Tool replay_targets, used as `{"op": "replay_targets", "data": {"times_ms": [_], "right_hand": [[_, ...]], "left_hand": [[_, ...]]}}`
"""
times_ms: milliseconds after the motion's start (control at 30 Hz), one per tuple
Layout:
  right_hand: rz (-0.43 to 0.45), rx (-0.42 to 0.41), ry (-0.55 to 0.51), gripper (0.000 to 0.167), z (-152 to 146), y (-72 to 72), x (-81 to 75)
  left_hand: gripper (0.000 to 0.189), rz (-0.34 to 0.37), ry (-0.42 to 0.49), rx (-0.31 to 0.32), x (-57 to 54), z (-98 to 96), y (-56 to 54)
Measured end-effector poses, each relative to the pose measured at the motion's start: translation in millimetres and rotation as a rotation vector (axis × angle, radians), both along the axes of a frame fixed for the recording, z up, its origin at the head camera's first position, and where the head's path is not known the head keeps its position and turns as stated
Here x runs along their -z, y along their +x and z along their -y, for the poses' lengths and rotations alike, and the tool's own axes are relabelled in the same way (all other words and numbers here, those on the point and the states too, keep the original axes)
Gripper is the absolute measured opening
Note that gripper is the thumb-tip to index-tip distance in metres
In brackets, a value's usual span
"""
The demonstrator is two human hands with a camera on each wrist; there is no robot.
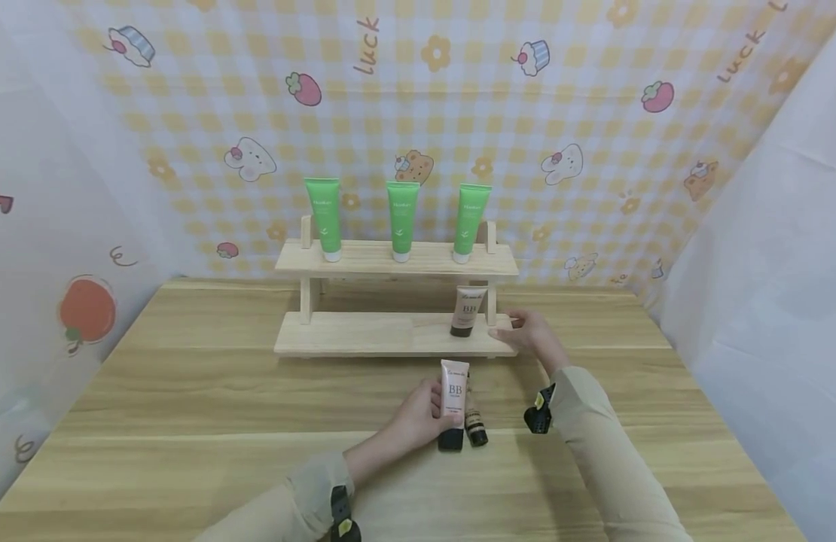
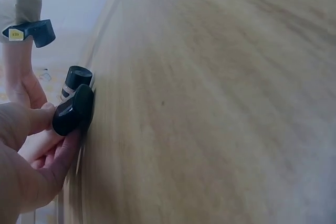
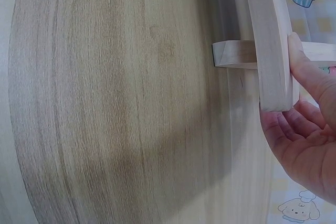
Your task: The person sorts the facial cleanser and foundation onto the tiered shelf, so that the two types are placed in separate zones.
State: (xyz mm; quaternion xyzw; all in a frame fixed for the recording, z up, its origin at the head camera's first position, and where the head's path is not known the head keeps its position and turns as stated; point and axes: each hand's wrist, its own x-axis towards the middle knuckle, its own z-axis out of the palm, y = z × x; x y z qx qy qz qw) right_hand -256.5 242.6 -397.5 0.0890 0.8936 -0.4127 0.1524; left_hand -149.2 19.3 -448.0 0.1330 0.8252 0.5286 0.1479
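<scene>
My left hand (image 1: 416, 415) grips a pink BB cream tube (image 1: 454, 389) with a black cap, thumb across its front, close over the table. In the left wrist view its black cap (image 2: 73, 111) shows between thumb and fingers. Right beside it lies a slimmer beige tube with a black cap (image 1: 476, 430), partly covered. My right hand (image 1: 529, 336) holds the right end of the wooden shelf's lower board (image 3: 273, 45), thumb on top and fingers curled beneath. On that board, near the right post, another BB cream tube (image 1: 468, 310) stands upright on its cap.
Three green tubes, the left one (image 1: 326, 218), the middle one (image 1: 402, 220) and the right one (image 1: 471, 222), stand on the upper board (image 1: 364, 256). The two-tier shelf stands toward the back of the wooden table (image 1: 208, 391). A checkered cloth (image 1: 431, 113) hangs behind.
</scene>
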Motion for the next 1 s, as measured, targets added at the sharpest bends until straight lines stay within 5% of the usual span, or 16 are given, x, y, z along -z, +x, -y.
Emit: {"op": "replay_targets", "data": {"times_ms": [233,633,1000], "right_hand": [[0.017,0.021,0.005,0.069,1.0,1.4,-1.3],[0.003,0.002,0.018,0.068,-0.1,0.9,-0.6],[-0.007,-0.012,0.026,0.068,-0.4,0.1,-0.6]], "left_hand": [[0.047,0.007,0.045,-0.015,-5.1,6.6,-2.8],[0.048,-0.08,0.035,-0.114,-33.2,27.3,-28.9],[0.048,-0.077,0.004,-0.18,-42.6,40.3,-49.3]]}}
